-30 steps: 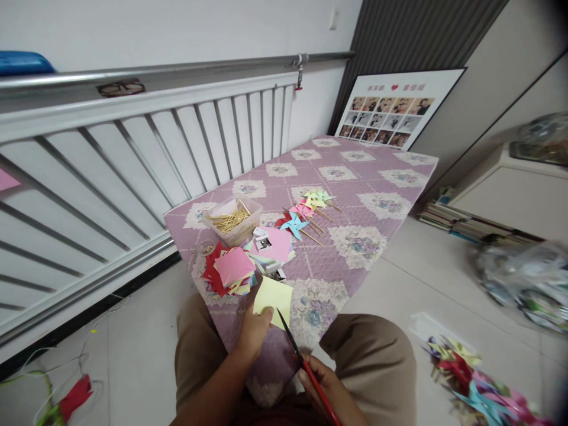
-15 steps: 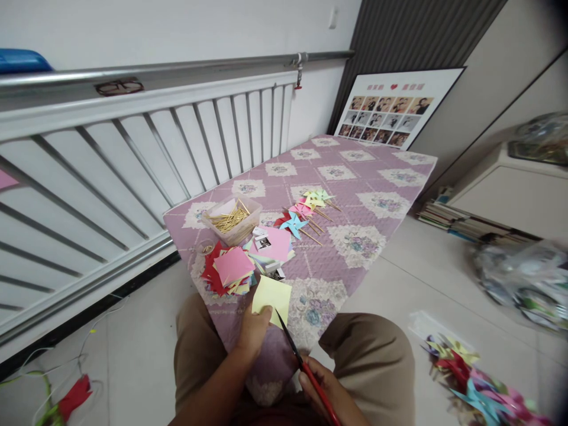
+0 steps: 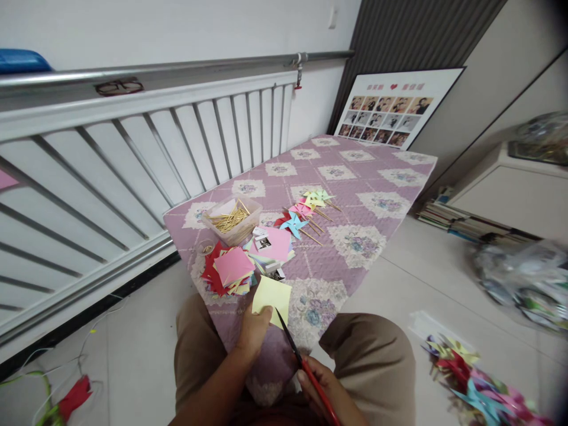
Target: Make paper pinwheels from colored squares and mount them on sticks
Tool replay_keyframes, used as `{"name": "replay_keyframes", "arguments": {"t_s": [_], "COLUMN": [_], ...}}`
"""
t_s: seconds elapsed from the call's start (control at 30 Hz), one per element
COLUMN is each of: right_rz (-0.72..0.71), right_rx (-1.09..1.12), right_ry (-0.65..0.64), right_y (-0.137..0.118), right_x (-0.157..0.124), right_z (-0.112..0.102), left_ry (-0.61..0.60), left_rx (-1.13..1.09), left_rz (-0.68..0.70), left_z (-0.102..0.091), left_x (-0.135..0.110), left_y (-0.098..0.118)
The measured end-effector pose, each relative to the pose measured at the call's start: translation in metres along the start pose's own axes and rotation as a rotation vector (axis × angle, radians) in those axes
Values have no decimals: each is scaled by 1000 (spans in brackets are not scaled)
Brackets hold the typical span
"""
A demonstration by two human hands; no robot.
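Observation:
My left hand (image 3: 256, 329) pinches the lower left edge of a yellow paper square (image 3: 274, 296), thumb on top. My right hand (image 3: 326, 387) is closed round the red handles of a pair of scissors (image 3: 290, 342). The dark blades point up and to the left, their tip on the paper near its middle, just right of my left thumb. Just beyond the paper lies a stack of coloured paper squares (image 3: 234, 266), with a pink one on top. A second paper pile (image 3: 276, 244) is beside it, with small boxes of pins (image 3: 275, 272) around it.
A plastic box of sticks (image 3: 231, 222) stands at the table's left. Several finished paper pinwheels (image 3: 306, 210) lie farther back on the flowered tablecloth (image 3: 346, 171). More pinwheels (image 3: 481, 384) lie on the floor at right. A white radiator (image 3: 155, 136) runs along the left wall.

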State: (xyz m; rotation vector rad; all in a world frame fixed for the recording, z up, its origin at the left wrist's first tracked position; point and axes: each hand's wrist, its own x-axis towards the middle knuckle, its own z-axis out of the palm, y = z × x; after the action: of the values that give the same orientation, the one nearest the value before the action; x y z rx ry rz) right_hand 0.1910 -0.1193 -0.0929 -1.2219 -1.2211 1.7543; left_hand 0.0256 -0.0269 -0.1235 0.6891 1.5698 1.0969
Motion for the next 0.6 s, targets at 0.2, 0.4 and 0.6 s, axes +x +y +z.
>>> {"name": "replay_keyframes", "arguments": {"t_s": [0.2, 0.4, 0.6], "right_rz": [34, 28, -31], "right_rx": [33, 22, 2], "right_ry": [-6, -7, -15], "right_y": [2, 2, 10], "right_x": [2, 3, 4], "right_z": [1, 1, -4], "left_ry": [-5, 4, 0], "left_rx": [8, -10, 1], "left_rz": [11, -17, -1], "left_z": [0, 0, 0], "left_x": [-1, -2, -1], "left_y": [2, 3, 1]}}
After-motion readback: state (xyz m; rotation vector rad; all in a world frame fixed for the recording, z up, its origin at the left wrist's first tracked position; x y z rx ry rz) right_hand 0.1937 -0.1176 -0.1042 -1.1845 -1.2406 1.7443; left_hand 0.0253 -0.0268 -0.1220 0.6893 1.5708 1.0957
